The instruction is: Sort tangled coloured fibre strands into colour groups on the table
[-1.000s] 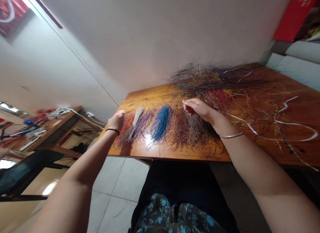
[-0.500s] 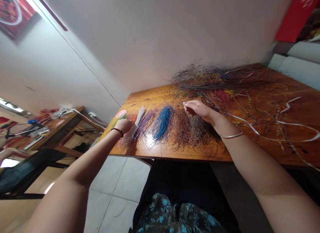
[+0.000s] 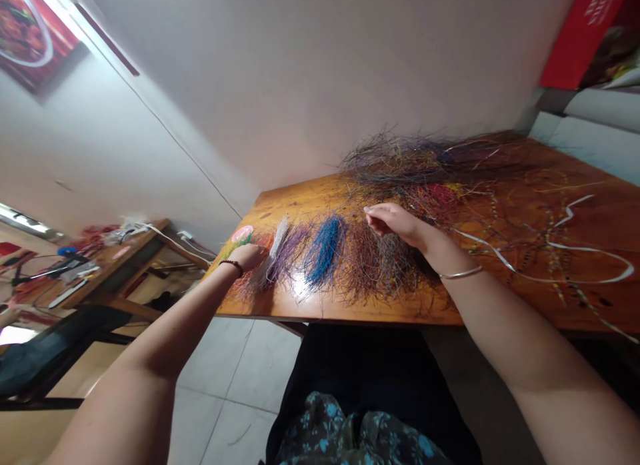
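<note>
On the wooden surface [image 3: 340, 308], at its back, in wide tangle: dark strands [image 3: 395, 160]. Nearer, side by side: brown-grey strands [image 3: 367, 265], a blue bundle [image 3: 324, 252], purple strands [image 3: 294, 248], a pale bundle [image 3: 279, 242] and orange strands [image 3: 263, 240]. Above the upper part of the brown-grey strands, at the right hand [image 3: 390, 221]: a loosely curled grip, partly closed, with fingertips pointing left. Too small to tell about full closing, or about any thin strand inside. Forearm reaching in from lower right. At the left hand [image 3: 249, 256]: bent fingers, mostly hidden, over the orange strands and close beside the pale bundle. Cannot tell the opening, nor any hold. Forearm stretched from lower left, with back of hand upward. Just beyond: a pink disc [image 3: 243, 234].
</note>
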### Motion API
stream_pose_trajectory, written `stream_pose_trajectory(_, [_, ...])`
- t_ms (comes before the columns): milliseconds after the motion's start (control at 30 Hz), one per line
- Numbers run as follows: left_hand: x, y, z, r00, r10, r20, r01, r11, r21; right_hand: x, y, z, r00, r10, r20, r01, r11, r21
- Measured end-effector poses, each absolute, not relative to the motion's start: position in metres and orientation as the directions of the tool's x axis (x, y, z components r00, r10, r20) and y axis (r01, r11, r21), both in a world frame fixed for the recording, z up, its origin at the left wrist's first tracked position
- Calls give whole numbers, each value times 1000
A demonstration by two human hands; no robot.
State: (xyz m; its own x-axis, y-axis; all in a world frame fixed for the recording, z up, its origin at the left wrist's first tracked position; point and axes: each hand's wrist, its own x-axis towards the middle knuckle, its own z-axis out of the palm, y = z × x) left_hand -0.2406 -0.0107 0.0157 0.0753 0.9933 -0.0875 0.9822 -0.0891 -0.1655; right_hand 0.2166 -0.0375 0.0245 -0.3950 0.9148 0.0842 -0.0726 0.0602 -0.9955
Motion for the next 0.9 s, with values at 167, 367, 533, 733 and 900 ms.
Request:
stream_pose_trajectory(167, [-256, -13, 33, 24, 998, -51, 975, -35, -221, 218, -38, 25, -402, 910, 99, -69, 78, -995])
stream_pose_trajectory(367, [-249, -34, 21, 26, 998, -54, 980, -36, -194, 216, -37, 22, -408, 905, 123, -50, 112, -992])
stream_pose_trajectory(533, [-246, -36, 19, 78, 994, -74, 984, -88, -152, 215, -36, 20, -407, 906, 120, -45, 111, -993])
stream_pose_trajectory(733, [-263, -52, 68, 20, 998, -59, 997, -24, -80, 215, -35, 18, -394, 917, 58, -46, 43, -998])
stream_pose_trajectory(900, [-183, -156, 89, 129, 924, 359, 952, -217, 216, 219, -35, 15, -394, 917, 61, -88, 29, -996])
